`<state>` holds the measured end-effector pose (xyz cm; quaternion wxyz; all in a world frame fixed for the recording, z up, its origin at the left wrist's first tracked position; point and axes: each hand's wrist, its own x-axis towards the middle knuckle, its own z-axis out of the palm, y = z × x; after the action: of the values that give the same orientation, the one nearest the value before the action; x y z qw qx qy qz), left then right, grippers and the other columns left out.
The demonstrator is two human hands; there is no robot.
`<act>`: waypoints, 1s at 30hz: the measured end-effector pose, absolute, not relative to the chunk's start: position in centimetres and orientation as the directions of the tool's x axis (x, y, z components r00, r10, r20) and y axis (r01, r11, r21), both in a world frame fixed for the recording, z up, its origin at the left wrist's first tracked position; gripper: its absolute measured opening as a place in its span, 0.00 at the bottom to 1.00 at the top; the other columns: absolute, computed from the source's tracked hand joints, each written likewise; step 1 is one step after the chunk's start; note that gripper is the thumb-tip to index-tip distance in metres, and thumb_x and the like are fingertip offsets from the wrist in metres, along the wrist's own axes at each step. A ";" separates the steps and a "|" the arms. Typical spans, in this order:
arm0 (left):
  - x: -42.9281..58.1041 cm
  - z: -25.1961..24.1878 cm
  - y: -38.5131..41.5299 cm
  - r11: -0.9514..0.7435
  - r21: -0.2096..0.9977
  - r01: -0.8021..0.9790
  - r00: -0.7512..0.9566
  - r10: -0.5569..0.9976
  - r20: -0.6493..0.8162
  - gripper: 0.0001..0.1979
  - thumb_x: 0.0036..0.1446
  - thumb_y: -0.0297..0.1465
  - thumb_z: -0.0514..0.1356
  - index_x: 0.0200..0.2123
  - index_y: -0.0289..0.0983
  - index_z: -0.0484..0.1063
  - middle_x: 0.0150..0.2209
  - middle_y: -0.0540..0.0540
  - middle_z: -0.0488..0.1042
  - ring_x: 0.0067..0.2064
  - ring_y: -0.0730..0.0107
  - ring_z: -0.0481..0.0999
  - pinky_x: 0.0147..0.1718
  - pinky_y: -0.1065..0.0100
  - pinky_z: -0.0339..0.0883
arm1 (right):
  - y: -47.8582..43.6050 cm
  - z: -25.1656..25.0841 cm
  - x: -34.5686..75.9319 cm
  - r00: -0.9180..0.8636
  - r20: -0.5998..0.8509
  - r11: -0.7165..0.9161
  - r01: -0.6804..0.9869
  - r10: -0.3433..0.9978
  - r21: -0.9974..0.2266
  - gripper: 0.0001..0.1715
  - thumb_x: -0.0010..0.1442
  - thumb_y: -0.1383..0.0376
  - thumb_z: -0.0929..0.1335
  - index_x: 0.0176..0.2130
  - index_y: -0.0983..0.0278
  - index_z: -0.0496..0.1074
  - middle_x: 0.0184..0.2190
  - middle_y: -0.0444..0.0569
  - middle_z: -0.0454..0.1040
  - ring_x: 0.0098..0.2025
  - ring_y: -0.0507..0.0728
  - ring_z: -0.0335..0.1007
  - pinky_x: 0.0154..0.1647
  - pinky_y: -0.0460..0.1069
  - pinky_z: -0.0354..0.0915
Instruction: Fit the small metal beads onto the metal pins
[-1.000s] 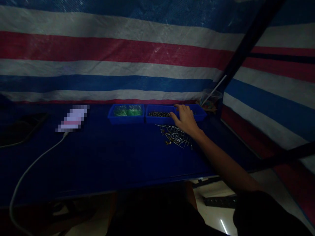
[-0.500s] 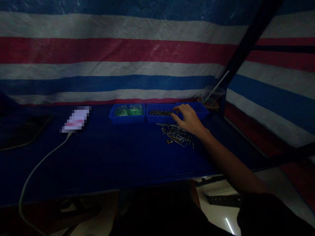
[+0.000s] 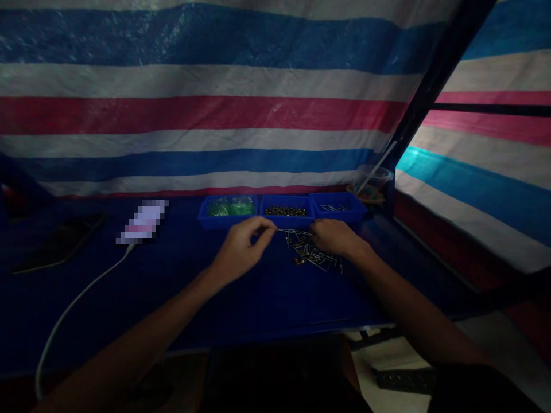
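Observation:
My left hand (image 3: 241, 248) is closed in a pinch, thumb and forefinger together at the left end of a thin metal pin (image 3: 289, 230). My right hand (image 3: 334, 236) is closed over the upper right of a loose pile of metal pins (image 3: 316, 257). Its fingers are curled down and dark, so what they grip cannot be made out. Behind the hands stand the middle blue tray (image 3: 287, 219), with many small shiny metal parts (image 3: 284, 211), and the right blue tray (image 3: 344, 216), with a few thin pins (image 3: 334, 207).
A left blue tray (image 3: 206, 220) holds green items in clear plastic. On the blue table (image 3: 189, 310) lie a phone-like device (image 3: 144, 221) on a white cable (image 3: 81, 295) and a dark flat object (image 3: 62, 244). A clear cup (image 3: 379, 175) stands back right, before striped sheeting (image 3: 215, 115).
My left hand has come into view from the lower left and pinches at the pin's end. My right hand has moved down from the trays onto the pile. The camera view has tilted upward.

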<state>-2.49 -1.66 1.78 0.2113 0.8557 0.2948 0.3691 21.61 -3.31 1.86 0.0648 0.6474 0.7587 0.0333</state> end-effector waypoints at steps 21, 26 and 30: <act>1.0 -2.9 -0.2 -0.748 0.538 0.389 0.594 0.650 0.473 0.11 0.59 0.31 0.57 0.45 0.35 0.67 0.35 0.46 0.72 0.38 0.66 0.71 0.39 0.64 0.67 | -3.4 0.7 18.5 -0.151 0.518 0.491 0.613 0.842 -0.619 0.09 0.59 0.64 0.65 0.36 0.63 0.74 0.33 0.48 0.74 0.34 0.53 0.70 0.37 0.50 0.66; 0.8 -2.7 -0.2 -0.713 0.572 0.404 0.531 0.693 0.488 0.07 0.61 0.32 0.55 0.39 0.36 0.69 0.33 0.46 0.73 0.37 0.67 0.72 0.37 0.65 0.66 | -2.8 -0.2 17.9 -0.139 0.334 0.359 0.250 0.932 -0.899 0.11 0.57 0.60 0.65 0.36 0.64 0.71 0.29 0.48 0.77 0.33 0.54 0.74 0.35 0.50 0.69; 0.4 -2.3 -0.1 -0.672 0.611 0.419 0.489 0.734 0.471 0.09 0.63 0.32 0.53 0.35 0.37 0.71 0.31 0.48 0.74 0.34 0.68 0.73 0.34 0.67 0.64 | -2.8 -0.4 18.4 -0.132 0.436 0.448 0.431 0.890 -0.783 0.11 0.59 0.61 0.64 0.38 0.64 0.71 0.31 0.49 0.78 0.34 0.54 0.74 0.35 0.50 0.67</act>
<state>0.41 -0.06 -2.25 0.2128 0.8363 0.3447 0.3696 18.43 -2.76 -0.37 -0.4668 0.4646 0.7112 -0.2457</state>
